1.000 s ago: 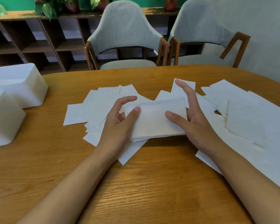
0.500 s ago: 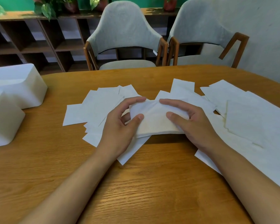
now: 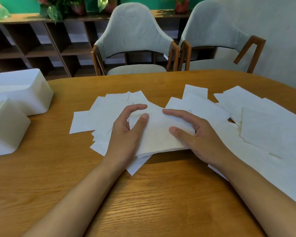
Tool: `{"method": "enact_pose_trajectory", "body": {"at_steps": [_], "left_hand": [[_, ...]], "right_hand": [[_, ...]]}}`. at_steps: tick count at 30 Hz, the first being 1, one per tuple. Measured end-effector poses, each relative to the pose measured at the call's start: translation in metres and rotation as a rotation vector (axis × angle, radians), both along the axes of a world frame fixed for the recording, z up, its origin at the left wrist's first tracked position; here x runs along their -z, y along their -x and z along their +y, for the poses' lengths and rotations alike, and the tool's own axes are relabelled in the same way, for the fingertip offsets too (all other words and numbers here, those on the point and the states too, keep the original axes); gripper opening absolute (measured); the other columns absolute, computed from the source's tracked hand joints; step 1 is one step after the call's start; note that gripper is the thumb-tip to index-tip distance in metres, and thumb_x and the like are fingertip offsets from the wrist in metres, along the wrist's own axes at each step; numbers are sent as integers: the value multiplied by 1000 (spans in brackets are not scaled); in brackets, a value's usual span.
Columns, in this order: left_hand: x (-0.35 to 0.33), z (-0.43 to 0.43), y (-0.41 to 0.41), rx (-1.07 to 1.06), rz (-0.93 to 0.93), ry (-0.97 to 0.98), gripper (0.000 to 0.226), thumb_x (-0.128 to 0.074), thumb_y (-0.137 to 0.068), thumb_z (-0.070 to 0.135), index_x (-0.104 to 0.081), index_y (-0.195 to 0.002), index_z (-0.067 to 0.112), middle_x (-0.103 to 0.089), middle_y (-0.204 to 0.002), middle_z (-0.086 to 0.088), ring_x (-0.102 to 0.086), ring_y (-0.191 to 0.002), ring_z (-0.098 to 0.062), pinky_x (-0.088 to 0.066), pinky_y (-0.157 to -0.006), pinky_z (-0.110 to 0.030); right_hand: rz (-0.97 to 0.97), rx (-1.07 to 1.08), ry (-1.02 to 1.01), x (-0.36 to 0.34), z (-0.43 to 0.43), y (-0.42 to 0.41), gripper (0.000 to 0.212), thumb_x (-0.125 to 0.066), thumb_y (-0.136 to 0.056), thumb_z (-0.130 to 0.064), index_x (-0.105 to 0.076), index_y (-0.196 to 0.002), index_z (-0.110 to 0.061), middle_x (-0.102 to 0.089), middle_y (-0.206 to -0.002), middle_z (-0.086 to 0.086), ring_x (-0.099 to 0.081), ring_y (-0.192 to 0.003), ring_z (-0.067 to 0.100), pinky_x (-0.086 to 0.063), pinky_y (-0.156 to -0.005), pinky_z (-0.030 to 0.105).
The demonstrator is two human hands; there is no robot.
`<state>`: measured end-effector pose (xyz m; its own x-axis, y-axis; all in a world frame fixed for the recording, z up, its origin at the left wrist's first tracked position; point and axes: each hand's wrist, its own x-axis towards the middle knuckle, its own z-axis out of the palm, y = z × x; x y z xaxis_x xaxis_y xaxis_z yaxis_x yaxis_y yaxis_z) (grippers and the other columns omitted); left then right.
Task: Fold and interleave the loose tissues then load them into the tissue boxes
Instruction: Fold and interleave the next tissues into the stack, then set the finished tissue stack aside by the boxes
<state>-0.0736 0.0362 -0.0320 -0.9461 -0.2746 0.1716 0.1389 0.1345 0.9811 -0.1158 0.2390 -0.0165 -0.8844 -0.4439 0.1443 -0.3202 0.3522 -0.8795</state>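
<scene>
Table (image 3: 143,202): orange-brown wood, darker grain lines running across. Tissues (image 3: 157,134) on the table: plain white, faintly cream in places. Boxes (image 3: 24,93) at the table's left edge: plain white. Chairs (image 3: 132,35) behind the table: pale grey fabric, brown wood frames. Shelf (image 3: 41,40) behind the table: dark brown. Wall (image 3: 20,4) beyond: green. Plants (image 3: 53,9): green leaves, reddish pots.

Soft, even indoor light filled the room, fairly bright. A pale sheen lay on the wooden table (image 3: 126,211) nearest the camera. A narrow dark shadow sat under the near edge of the stack of tissues (image 3: 154,134). The loose tissues (image 3: 272,130) at right looked almost washed out. The shelf (image 3: 32,53) cubbies behind were dim. The wide lens bowed the table's far edge.
</scene>
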Motion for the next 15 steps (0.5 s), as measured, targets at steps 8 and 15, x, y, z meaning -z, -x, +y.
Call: {"method": "enact_pose_trajectory", "body": {"at_steps": [8,15], "left_hand": [[-21,-16,-8,95,36,69,40,-59,-105,32,-46,-139,49,-58,-136,5,-67,-108,-22,-53,-68,-21],[-62,-78,-38,335,-22,175,36,-58,-105,24,-60,-139,36,-59,-132,18,-65,-114,-12,-62,-80,-34]], "right_hand": [[-3,34,11,-8,-17,-4,35,-62,-97,-41,-56,-122,-64,-39,-115,-57,-37,-110,-24,-40,-90,12],[38,36,31,-38,-61,-6,30,-59,-97,-46,-54,-122,-62,-38,-114,-54,-34,-101,-32,-38,-81,10]]}}
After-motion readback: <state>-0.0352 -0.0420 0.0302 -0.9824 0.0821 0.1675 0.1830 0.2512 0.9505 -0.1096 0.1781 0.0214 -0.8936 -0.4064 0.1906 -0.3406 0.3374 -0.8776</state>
